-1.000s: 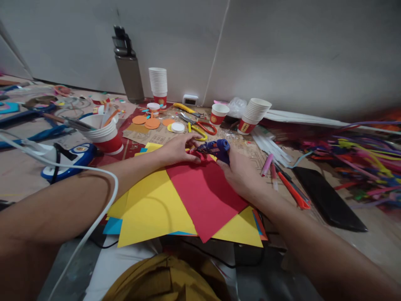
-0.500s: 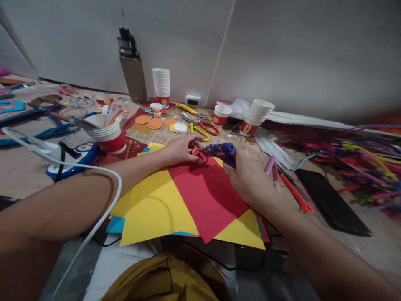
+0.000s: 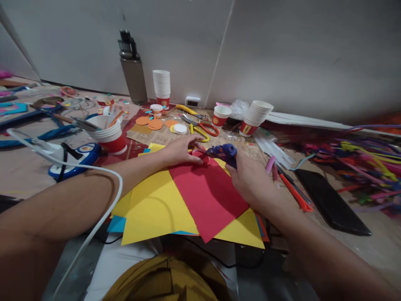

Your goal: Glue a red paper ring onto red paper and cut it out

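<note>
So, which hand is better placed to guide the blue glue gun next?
Probably the right hand: it grips the blue glue gun, whose nozzle points toward the red piece beside the left hand.

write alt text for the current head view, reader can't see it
A person's right hand holds a dark blue tool, its tip at a small red piece by the left hand, over red paper lying on yellow sheets. Farther back are stacked paper cups and a tall grey bottle.
</note>
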Action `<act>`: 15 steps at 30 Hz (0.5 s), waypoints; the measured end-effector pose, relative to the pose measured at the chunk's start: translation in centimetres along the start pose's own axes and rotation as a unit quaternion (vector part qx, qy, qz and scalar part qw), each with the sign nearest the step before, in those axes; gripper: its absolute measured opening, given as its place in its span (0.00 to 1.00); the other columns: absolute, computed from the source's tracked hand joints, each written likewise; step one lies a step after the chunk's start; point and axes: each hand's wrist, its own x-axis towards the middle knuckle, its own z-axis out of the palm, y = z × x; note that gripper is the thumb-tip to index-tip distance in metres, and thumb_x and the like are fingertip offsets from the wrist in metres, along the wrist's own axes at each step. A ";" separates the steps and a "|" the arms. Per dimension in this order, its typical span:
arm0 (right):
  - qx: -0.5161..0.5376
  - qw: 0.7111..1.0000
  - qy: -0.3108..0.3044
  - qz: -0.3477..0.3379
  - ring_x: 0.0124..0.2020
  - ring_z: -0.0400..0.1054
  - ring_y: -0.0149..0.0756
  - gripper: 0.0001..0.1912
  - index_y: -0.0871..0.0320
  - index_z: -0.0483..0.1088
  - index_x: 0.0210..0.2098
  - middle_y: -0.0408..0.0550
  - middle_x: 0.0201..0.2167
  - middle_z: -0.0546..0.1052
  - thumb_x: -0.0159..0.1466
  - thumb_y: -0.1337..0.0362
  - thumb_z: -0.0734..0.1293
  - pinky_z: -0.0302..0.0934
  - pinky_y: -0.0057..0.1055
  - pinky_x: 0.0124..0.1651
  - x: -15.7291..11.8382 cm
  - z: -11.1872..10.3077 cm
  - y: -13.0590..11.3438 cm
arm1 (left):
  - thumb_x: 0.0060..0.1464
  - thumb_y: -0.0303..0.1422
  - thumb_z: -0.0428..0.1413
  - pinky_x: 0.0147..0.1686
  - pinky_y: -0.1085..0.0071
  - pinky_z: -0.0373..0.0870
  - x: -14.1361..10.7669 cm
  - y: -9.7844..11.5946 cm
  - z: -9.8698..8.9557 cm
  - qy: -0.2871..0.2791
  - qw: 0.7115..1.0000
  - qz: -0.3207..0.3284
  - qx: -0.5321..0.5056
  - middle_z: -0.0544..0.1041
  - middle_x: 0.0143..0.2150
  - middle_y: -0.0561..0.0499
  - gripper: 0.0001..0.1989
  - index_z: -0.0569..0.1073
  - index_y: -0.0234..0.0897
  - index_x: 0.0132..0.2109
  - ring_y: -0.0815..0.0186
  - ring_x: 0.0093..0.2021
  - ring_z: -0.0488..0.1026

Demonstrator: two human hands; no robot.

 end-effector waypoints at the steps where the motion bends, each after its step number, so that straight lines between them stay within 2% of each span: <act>1: 0.001 1.000 0.003 -0.002 0.32 0.71 0.48 0.08 0.58 0.66 0.43 0.56 0.33 0.76 0.65 0.64 0.61 0.54 0.36 0.30 0.0 0.0 0.0 | 0.41 0.35 0.68 0.53 0.64 0.67 0.0 0.0 0.0 -0.001 1.000 -0.001 0.000 0.77 0.46 0.44 0.36 0.68 0.34 0.58 0.60 0.49 0.74; 6: 0.051 0.998 0.007 -0.026 0.31 0.70 0.45 0.09 0.58 0.65 0.44 0.55 0.33 0.75 0.64 0.65 0.61 0.56 0.36 0.31 0.5 0.9 -0.2 | 0.40 0.36 0.68 0.52 0.63 0.67 0.1 -0.4 -0.1 0.003 1.000 0.003 0.017 0.77 0.48 0.44 0.38 0.68 0.35 0.60 0.59 0.49 0.74; 12: 0.035 0.999 -0.014 -0.015 0.34 0.71 0.51 0.11 0.59 0.65 0.46 0.58 0.36 0.75 0.64 0.65 0.61 0.59 0.41 0.34 0.5 0.7 0.1 | 0.41 0.39 0.68 0.51 0.64 0.66 0.0 -0.3 -0.1 0.004 0.999 0.002 0.045 0.76 0.46 0.45 0.38 0.68 0.36 0.60 0.60 0.48 0.73; 15: 0.055 0.998 0.019 -0.015 0.38 0.71 0.53 0.11 0.58 0.65 0.46 0.58 0.38 0.75 0.64 0.63 0.62 0.61 0.43 0.37 0.2 0.2 0.8 | 0.41 0.41 0.68 0.50 0.65 0.67 0.1 0.2 -0.5 -0.004 0.997 0.006 0.077 0.75 0.48 0.45 0.39 0.67 0.36 0.61 0.60 0.48 0.73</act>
